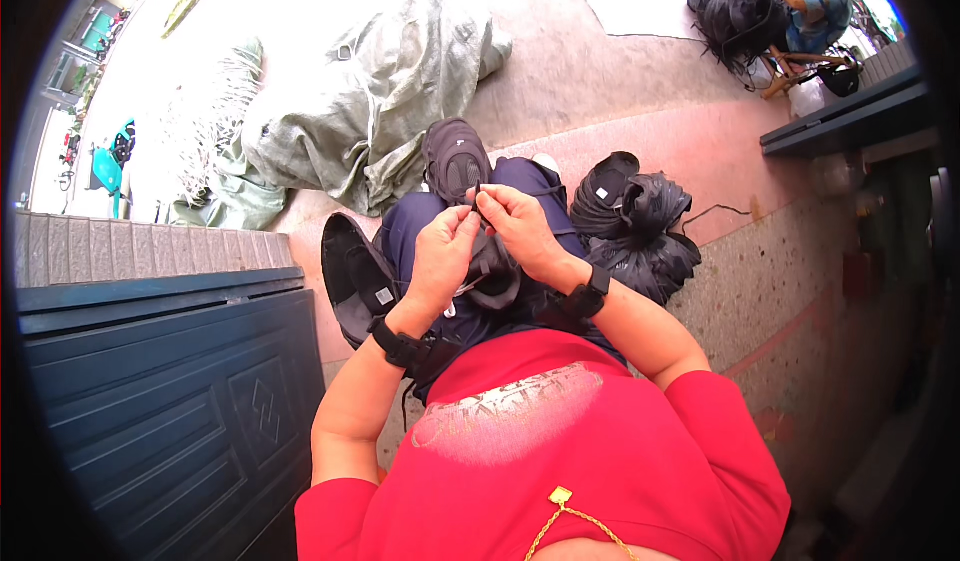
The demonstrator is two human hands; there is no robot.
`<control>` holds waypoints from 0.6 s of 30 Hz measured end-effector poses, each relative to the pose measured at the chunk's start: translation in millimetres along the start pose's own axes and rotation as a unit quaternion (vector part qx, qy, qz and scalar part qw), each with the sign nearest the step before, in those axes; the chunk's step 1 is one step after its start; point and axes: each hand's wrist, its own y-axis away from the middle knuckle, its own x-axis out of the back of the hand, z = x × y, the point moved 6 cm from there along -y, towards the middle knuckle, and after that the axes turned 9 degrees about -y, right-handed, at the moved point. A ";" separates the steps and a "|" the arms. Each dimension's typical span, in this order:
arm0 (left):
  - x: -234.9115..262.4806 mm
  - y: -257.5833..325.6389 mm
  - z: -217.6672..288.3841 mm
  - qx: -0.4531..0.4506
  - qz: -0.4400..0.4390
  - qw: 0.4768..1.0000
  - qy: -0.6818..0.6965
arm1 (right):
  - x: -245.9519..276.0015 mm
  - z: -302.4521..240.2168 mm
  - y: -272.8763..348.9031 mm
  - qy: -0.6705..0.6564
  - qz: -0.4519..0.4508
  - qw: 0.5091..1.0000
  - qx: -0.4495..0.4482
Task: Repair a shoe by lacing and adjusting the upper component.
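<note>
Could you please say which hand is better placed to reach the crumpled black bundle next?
Probably the right hand: it is nearer the shiny, crumpled black bundle; the left hand is farther.

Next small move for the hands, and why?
I'd hold the left hand steady and ease the right hand slightly away. Their fingertips meet over the dark shoe between the knees, apparently pinching a thin dark piece; the fingers mostly hide it, so a small gap would likely show it better.

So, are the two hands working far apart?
No, the left hand and right hand have their fingertips close together, beside the toe of a dark sneaker.
</note>
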 end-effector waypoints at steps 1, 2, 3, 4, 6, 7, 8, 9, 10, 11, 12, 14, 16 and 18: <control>0.0 -0.1 -2.7 0.002 -0.001 1.000 0.000 | 0.5 0.5 0.2 0.015 0.001 1.000 -0.001; 0.8 -0.3 -3.1 -0.003 0.002 1.000 -0.019 | -0.1 0.6 0.8 0.014 0.002 1.000 -0.003; 1.5 -1.0 -3.3 -0.009 0.004 0.999 -0.038 | -1.3 -1.1 0.9 0.027 0.003 1.000 0.005; 2.0 -1.6 -4.8 -0.008 0.003 0.999 -0.039 | -1.7 -2.4 1.1 0.040 0.003 0.999 0.014; 2.9 -2.9 -3.4 -0.015 -0.001 0.997 -0.078 | 0.0 -0.4 1.2 0.045 0.004 0.999 0.009; 4.5 -2.9 0.0 -0.014 -0.003 0.997 -0.078 | 1.0 0.5 1.1 0.051 0.005 0.999 0.005; 2.0 -2.1 -1.5 0.042 -0.052 0.995 -0.071 | 2.3 -0.4 1.5 0.051 0.008 0.999 0.004; 0.3 -1.1 -4.7 0.098 -0.100 0.988 -0.062 | 2.7 -5.3 2.4 0.085 0.007 0.996 0.033; 7.6 -10.4 -14.4 0.098 -0.099 0.988 -0.061 | 2.2 -9.8 4.1 0.120 0.005 0.991 0.061; 22.6 -29.5 -6.8 -0.121 -0.026 0.964 -0.235 | 3.7 -9.5 3.8 0.121 0.005 0.991 0.061; 26.6 -34.2 5.6 -0.330 0.050 0.860 -0.387 | 4.6 -16.0 3.4 0.150 -0.007 0.981 0.121; 32.6 -59.2 -8.0 -0.215 -0.004 0.868 -0.448 | 7.5 -31.4 6.1 0.180 -0.022 0.966 0.182; 31.5 -76.0 -10.2 -0.194 -0.019 0.850 -0.490 | 4.6 -46.1 6.9 0.031 -0.078 0.995 0.048; 21.0 -100.5 -32.9 -0.114 -0.172 0.803 -0.559 | 4.7 -80.0 11.8 0.020 -0.111 0.993 0.026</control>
